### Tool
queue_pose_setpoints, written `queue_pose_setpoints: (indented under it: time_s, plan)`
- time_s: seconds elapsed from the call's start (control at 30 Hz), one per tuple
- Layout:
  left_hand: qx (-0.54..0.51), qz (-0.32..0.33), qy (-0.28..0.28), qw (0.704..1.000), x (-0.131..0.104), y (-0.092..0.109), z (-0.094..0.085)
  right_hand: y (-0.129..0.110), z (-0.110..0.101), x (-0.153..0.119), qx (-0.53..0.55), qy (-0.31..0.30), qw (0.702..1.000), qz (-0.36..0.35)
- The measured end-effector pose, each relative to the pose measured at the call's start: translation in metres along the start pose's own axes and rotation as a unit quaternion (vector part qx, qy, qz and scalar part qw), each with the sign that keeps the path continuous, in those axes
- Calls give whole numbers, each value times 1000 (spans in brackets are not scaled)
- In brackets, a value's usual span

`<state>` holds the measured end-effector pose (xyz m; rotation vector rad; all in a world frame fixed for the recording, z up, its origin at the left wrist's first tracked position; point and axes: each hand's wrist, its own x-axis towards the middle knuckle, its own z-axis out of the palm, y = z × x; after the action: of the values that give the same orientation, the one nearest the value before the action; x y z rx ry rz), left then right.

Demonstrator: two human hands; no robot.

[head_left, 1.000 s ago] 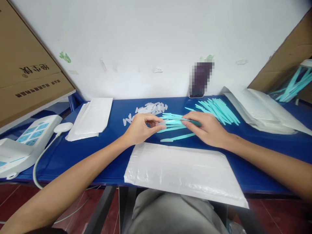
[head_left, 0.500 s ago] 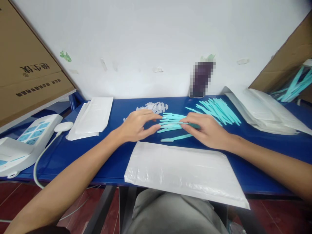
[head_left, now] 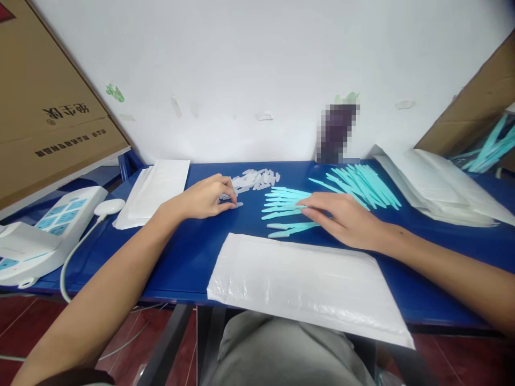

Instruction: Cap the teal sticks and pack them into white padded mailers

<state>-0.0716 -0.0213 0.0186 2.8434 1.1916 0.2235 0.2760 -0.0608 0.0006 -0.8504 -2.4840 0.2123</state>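
Note:
My left hand (head_left: pixel 211 197) is at the left edge of a pile of small translucent caps (head_left: pixel 261 178). Its thumb and fingers are pinched together at a single cap (head_left: pixel 240 204) by the fingertips. My right hand (head_left: pixel 341 217) lies over the handles of a fanned row of turquoise eyebrow razors (head_left: pixel 277 202), thumb and index finger closed on one of them. The fingers partly cover that razor. Farther back on the right is a denser heap of turquoise razors (head_left: pixel 362 185).
A white padded mailer (head_left: pixel 301 287) lies along the front edge of the blue table (head_left: pixel 177 271). More mailers are stacked left (head_left: pixel 156 193) and right (head_left: pixel 434 187). A power strip (head_left: pixel 52 230) with a cable stands far left, beside a cardboard box (head_left: pixel 60 96).
My left hand has moved left, away from the razors, to the caps. The right hand has stayed near the same place, and the razor it held up now lies lower among the row.

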Motion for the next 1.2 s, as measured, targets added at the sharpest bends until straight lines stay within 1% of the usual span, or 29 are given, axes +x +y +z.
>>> queue_pose_setpoints:
  time_s: [0.1, 0.17, 0.23, 0.33, 0.37, 0.43, 0.57, 0.73, 0.83, 0.93, 1.0, 1.07, 1.13, 1.2]
  plan:
    - [-3, 10, 13, 1000, 6, 14, 6, 3, 3, 0, -23, -10, 1000, 10]
    - [-2, 12, 32, 999, 10, 23, 11, 4, 4, 0, -32, -7, 999, 18]
    - [0, 11, 83, 996, 13, 32, 15, 5, 6, 0, -35, 1, 999, 29]
    - [-36, 2, 191, 981, 17, 48, 17, 5, 6, 1, -42, 3, 998, 37]
    - [-61, 0, 215, 975, 18, 53, 18, 4, 6, 1, -44, 3, 998, 34]
    - [-118, 3, 236, 965, 19, 64, 20, 4, 7, 1, -45, 10, 999, 25]
    - [-198, 27, 224, 954, 22, 77, 25, 5, 8, 0, -44, 27, 999, 16]
    - [-223, 29, 216, 950, 22, 78, 29, 6, 7, 0, -39, 39, 998, 14]
    - [-237, 34, 222, 945, 24, 81, 32, 0, 7, 1, -21, 42, 999, 19]
    - [-249, 48, 245, 936, 28, 90, 37, -8, 7, 1, 6, 39, 999, 38]
    - [-240, 62, 251, 936, 31, 94, 40, -10, 8, 0, 7, 34, 998, 45]
    - [-217, 79, 238, 943, 32, 93, 39, -9, 8, -1, -6, 28, 999, 37]
    - [-167, 82, 224, 957, 31, 84, 35, -7, 8, -1, -26, 27, 999, 17]
    - [-73, 60, 216, 972, 27, 68, 28, -5, 7, -1, -39, 23, 999, -7]
